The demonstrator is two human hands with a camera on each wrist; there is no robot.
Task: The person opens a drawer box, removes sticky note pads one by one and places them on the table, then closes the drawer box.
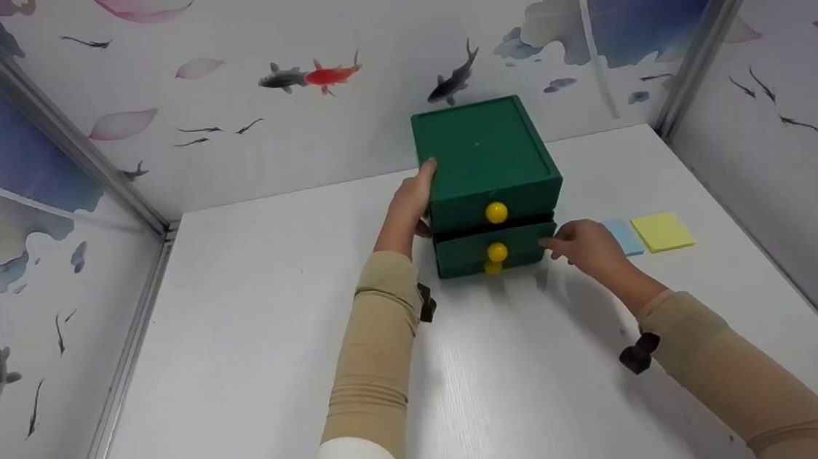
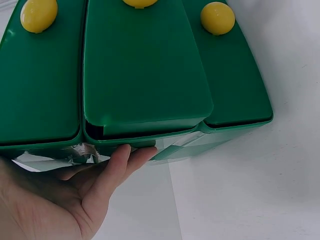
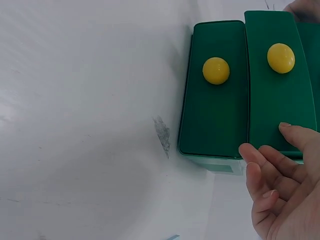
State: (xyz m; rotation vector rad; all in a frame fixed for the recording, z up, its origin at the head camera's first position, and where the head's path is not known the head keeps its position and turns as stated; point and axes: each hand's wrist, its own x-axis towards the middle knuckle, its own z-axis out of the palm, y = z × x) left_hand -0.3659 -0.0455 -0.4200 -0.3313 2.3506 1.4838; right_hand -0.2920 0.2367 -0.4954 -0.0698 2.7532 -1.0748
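A green cabinet (image 1: pixel 479 147) with three stacked drawers and yellow knobs stands toward the back of the white table. Its middle drawer (image 1: pixel 462 252) juts out slightly past the others, as the left wrist view also shows. My left hand (image 1: pixel 410 199) rests against the cabinet's left side, fingers extended along it. At the right edge of the middle drawer, my right hand (image 1: pixel 589 246) pinches the front panel, its thumb on the face and fingers at the side. The bottom drawer (image 3: pixel 215 117) sits flush in the right wrist view. The drawer's inside is hidden.
A yellow sticky-note pad (image 1: pixel 662 231) and a blue one (image 1: pixel 623 237) lie right of the cabinet, near my right hand. Printed panels (image 1: pixel 343 132) wall the table (image 1: pixel 243 345) at the back and sides. A dark smudge (image 3: pixel 162 135) marks the tabletop before the cabinet.
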